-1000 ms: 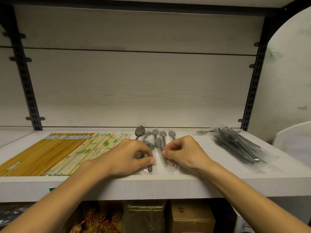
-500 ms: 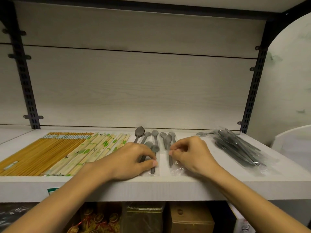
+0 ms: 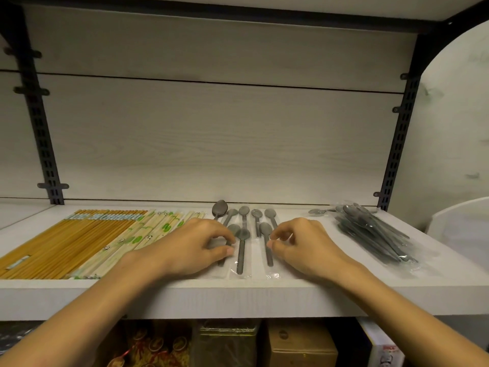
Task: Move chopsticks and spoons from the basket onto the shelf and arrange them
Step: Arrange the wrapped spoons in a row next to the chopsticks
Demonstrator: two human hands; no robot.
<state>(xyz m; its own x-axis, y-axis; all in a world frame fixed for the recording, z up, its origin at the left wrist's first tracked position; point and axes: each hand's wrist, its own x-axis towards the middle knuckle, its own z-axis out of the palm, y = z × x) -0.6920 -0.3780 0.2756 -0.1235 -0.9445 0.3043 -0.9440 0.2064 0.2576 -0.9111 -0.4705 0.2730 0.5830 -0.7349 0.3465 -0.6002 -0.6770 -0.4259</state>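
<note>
Spoons being lined up on the shelf [image 3: 264,295]

Chopsticks [image 3: 79,239] lie left. The left hand [image 3: 185,247] curls onto a wrapped spoon [image 3: 240,250] – light, stiff, its sleeve slippery, best pinched at the handle. The right hand [image 3: 304,247] hovers palm-down, fingers curled; whether it pinches anything I cannot tell. A bagged pile [image 3: 370,234] waits right.

Two bare arms come up from the bottom of the picture, one from each corner. There are no sleeves on them as far as the picture goes. The left hand [image 3: 193,247] is bare, with no glove, ring or watch to see. The right hand [image 3: 304,247] is bare too, with nothing on the wrist. The nails that show are short and plain, with no paint on them. Both arms look smooth.
</note>
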